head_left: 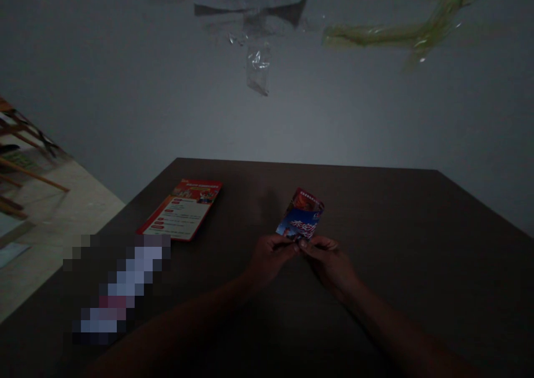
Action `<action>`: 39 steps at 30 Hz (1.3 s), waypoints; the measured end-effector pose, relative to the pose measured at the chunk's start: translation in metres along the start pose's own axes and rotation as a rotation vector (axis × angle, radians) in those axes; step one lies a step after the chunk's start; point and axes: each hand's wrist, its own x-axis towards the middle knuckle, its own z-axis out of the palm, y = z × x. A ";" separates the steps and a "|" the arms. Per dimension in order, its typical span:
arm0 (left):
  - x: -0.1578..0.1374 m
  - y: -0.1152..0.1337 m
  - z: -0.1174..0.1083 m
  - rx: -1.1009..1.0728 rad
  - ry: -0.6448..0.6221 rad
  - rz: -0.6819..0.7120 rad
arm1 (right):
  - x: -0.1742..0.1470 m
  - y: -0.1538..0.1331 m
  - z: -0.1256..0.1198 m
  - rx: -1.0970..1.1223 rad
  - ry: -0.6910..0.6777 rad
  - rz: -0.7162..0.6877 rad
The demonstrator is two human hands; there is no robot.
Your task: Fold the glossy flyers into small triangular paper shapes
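**Forearms (387, 312) and printed piece (301, 220), with articles on a dark table (387, 211)**

Forearms: two, bare, dimly lit, entering from the bottom edge of the frame and converging near its centre.

Left hand (267, 259): thumb and fingers closed on the lower edge of the printed piece, left of its middle.

Right hand (332, 262): likewise pinched on the same edge, just to the right; we see the two thumbs side by side, nearly or quite touching.

Printed piece: one, small, just right of centre and below mid-height in the frame, its far end angled up and rightward. Dark red above, blue with white lettering below. Whether single card, folded sheet or packet, we cannot tell.

Handling, in our judgement: very light, thin, fairly stiff but easily creased; glossy-looking, so perhaps a little slippery. We would hold it by its edges or corners with a light pinch, keeping pressure off the printed middle.

Also listed: a red-bordered leaflet (181, 214), lying left of centre, well apart from the hands; a long pale article (133, 275), lower left, masked by coarse blocks and unidentifiable to us; a grey wall (354, 117) behind, bearing clear tape (258, 61) at upper centre and yellowish tape (371, 36) at upper right; wooden furniture legs (35, 175) at the left edge, over a pale floor (89, 192).
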 end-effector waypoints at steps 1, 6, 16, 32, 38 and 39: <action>0.000 0.000 0.000 -0.013 0.032 -0.010 | 0.000 0.001 0.000 -0.017 0.008 -0.006; 0.000 0.000 0.000 -0.027 0.045 -0.032 | 0.002 0.005 -0.005 -0.142 0.025 -0.016; 0.001 0.001 0.004 -0.018 -0.040 -0.014 | -0.001 0.002 -0.009 -0.072 -0.003 -0.026; 0.007 -0.001 0.003 0.002 -0.105 -0.029 | 0.000 0.003 -0.001 0.128 0.038 0.092; 0.011 0.000 0.002 0.078 -0.132 -0.037 | 0.000 0.000 0.000 0.206 0.071 0.110; 0.011 0.001 0.001 0.096 -0.135 -0.046 | 0.001 -0.001 0.000 0.211 0.074 0.118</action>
